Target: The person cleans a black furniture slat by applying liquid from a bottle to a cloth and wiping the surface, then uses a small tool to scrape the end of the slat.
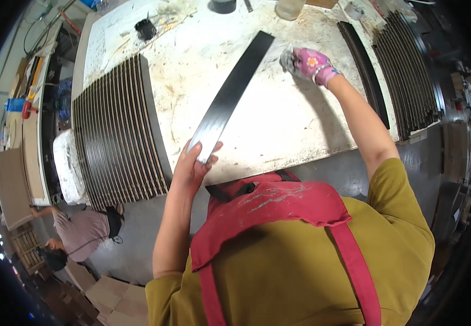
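My bare left hand (196, 164) is closed around the near end of a long, flat black strip (235, 81). The strip slants up and away to the right over the white tabletop (268, 130), glossy at the held end. To the right of its far end is my right hand (310, 62), in a pink glove with a flower on its back. Its fingers are curled together, and the fingertips look grey and smeared. Whatever they grip, possibly a greyish wad, is too unclear to name. The right hand is apart from the strip.
A row of dark strips (116, 130) lies at the left of the table, another stack (406, 73) at the right. One curved dark strip (363, 70) lies nearer my right arm. A black-smeared lump (146, 29) and a jar (290, 8) sit farther back. A person (80, 233) is lower left.
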`<action>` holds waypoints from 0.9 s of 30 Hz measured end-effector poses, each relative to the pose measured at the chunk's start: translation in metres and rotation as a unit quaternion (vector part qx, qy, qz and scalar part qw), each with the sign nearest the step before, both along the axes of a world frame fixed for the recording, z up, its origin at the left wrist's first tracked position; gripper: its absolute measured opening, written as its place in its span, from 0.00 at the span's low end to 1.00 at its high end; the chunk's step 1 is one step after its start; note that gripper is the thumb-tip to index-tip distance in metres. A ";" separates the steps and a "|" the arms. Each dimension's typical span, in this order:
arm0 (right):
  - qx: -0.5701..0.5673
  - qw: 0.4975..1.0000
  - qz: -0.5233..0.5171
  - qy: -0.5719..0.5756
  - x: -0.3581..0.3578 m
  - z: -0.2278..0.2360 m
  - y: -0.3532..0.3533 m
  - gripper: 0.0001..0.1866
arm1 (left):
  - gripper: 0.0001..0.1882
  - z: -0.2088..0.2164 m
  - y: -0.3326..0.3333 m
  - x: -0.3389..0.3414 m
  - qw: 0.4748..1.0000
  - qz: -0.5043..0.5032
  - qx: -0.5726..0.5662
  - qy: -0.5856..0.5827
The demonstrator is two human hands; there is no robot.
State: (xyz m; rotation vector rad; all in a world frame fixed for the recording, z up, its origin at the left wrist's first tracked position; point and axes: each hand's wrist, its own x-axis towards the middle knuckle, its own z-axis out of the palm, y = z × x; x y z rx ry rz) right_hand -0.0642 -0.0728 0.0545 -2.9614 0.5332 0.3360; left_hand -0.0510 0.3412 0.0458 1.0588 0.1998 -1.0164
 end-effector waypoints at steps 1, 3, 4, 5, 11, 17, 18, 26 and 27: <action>-0.033 0.999 0.033 0.002 -0.012 0.013 0.005 0.14 | 0.29 -0.002 0.010 -0.001 0.999 -0.017 -0.024 0.014; -0.053 0.992 0.065 -0.094 -0.041 0.037 0.030 0.19 | 0.27 0.006 0.014 -0.007 0.999 -0.004 -0.039 0.030; -0.042 0.978 0.067 -0.191 -0.052 0.041 0.042 0.23 | 0.27 0.009 0.013 -0.009 0.998 -0.006 -0.055 0.031; 0.112 0.965 0.060 -0.229 -0.057 0.039 0.055 0.27 | 0.27 0.009 0.011 -0.013 0.997 0.005 -0.062 0.039; 0.873 0.437 -0.042 -0.214 -0.064 0.038 0.145 0.40 | 0.33 0.002 -0.023 -0.034 0.977 -0.100 -0.157 0.106; 0.815 0.459 -0.098 -0.339 -0.080 0.061 0.110 0.34 | 0.16 0.012 -0.075 -0.040 0.953 -0.297 -0.055 0.015; 0.788 0.493 -0.138 -0.342 -0.088 0.063 0.088 0.33 | 0.13 0.020 -0.080 -0.038 0.936 -0.346 0.034 -0.050; 0.185 0.890 -0.253 -0.332 -0.193 0.081 -0.041 0.46 | 0.16 0.027 0.024 0.062 0.655 -0.066 0.420 -0.625; 0.144 0.902 -0.254 -0.319 -0.200 0.076 -0.053 0.45 | 0.22 0.021 0.038 0.067 0.542 -0.077 0.498 -0.673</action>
